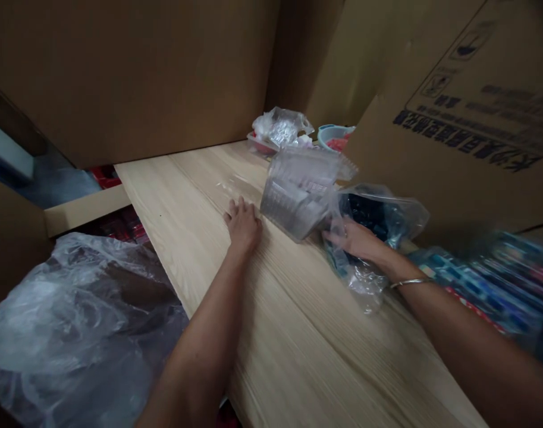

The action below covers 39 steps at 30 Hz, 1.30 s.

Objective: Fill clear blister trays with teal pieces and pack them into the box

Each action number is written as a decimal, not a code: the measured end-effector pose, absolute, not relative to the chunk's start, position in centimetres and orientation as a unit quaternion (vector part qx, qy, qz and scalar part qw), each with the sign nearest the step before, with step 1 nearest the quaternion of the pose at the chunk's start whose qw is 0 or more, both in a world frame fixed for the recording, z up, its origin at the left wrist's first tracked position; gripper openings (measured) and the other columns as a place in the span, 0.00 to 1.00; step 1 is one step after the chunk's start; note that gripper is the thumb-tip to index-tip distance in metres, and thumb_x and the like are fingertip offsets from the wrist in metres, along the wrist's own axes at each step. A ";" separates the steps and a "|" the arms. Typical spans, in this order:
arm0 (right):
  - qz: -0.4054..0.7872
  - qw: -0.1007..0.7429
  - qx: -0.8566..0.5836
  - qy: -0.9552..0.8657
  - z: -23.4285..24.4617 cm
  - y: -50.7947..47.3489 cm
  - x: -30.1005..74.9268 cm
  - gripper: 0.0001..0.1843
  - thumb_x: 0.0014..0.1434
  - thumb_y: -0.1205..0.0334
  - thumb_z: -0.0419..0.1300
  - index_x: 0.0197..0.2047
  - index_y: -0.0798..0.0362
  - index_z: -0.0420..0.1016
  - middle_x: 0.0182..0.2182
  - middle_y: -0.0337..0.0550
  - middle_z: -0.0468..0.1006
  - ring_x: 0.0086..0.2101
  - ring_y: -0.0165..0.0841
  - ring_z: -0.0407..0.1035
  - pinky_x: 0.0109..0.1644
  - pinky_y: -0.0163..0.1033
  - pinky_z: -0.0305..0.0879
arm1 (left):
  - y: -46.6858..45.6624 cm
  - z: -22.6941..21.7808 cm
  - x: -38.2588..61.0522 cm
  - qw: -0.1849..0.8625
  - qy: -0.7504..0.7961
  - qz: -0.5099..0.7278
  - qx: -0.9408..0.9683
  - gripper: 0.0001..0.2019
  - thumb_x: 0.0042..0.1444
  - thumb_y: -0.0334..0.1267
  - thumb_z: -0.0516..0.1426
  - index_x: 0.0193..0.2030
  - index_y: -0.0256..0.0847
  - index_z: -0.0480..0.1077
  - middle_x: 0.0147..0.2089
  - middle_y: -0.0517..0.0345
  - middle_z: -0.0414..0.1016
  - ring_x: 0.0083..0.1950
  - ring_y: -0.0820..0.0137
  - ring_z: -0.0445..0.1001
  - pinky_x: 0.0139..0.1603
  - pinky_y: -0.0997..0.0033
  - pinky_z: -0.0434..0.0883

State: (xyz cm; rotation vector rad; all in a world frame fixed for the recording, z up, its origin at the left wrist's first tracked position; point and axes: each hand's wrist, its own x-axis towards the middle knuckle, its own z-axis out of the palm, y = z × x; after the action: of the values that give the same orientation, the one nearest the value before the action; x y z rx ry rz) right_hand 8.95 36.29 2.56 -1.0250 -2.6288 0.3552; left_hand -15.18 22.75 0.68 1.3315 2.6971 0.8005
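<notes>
My left hand [244,226] rests on the wooden tabletop [200,196], its fingers spread and nothing seen in them. Just beyond its fingertips lies a thin clear plastic piece [236,185], hard to make out. A stack of clear plastic trays or boxes [293,196] stands tilted to the right of that hand. My right hand [354,239], wearing a bangle, is at a clear plastic bag [400,208] with dark items [364,211] inside. Its fingers are curled on the bag's film, which partly covers them and blurs their tips.
A large crumpled plastic bag [75,321] sits left of the table. Behind the trays are a red container with plastic wrap [280,128] and a pale blue basket [333,135] with pink items. Cardboard walls [164,71] surround the table; blurred colourful packs [485,285] lie at right.
</notes>
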 end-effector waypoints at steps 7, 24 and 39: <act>0.146 0.181 -0.372 -0.899 3.2 35.4 9.1 0.06 0.47 0.61 0.60 0.31 0.52 0.72 0.27 0.41 0.75 0.27 0.34 0.68 0.30 0.37 0.60 | 22.5 1.1 -14.1 -0.033 0.890 0.210 0.404 0.14 0.54 0.37 0.53 0.41 0.33 0.75 0.53 0.37 0.71 0.63 0.45 0.60 0.59 0.44 0.60; 0.078 0.268 -0.438 -0.855 11.8 20.5 20.2 0.06 0.53 0.65 0.56 0.37 0.52 0.69 0.33 0.38 0.74 0.34 0.31 0.69 0.40 0.36 0.64 | 22.9 3.7 -14.0 0.012 0.905 0.177 0.386 0.16 0.45 0.39 0.57 0.39 0.31 0.70 0.56 0.42 0.66 0.53 0.40 0.71 0.49 0.36 0.67; 0.104 0.257 -0.653 -0.705 -0.5 -2.9 38.0 0.06 0.57 0.61 0.53 0.37 0.50 0.69 0.32 0.44 0.74 0.35 0.37 0.69 0.40 0.40 0.66 | 4.5 3.0 0.9 0.047 0.819 0.147 0.552 0.13 0.50 0.49 0.54 0.26 0.42 0.59 0.46 0.48 0.65 0.45 0.46 0.73 0.45 0.38 0.70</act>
State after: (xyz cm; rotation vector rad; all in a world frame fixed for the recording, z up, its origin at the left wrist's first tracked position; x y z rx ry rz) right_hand 37.97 -2.89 -0.49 -1.7707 -1.9126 0.2814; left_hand 0.94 4.48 2.95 1.6835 2.4994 0.4498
